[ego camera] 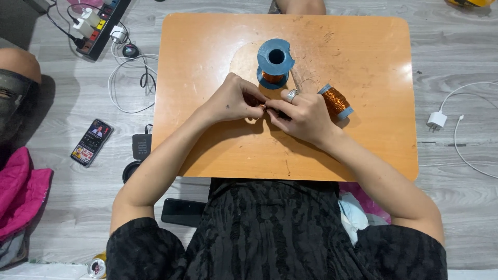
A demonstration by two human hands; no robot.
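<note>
- Left hand [233,101] and right hand [303,116] meet mid-worktop, both pinching a small coil of thin copper wire [262,107].
- Judgement: keep the turns tight, with the wire fed slack from the upright blue plastic spool [275,62] just beyond.

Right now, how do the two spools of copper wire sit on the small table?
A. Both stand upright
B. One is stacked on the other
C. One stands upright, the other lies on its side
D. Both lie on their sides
C: the blue spool stands on end behind the left hand, its centre hole facing up, while the second spool lies on its side beside the right hand, on the table.
</note>
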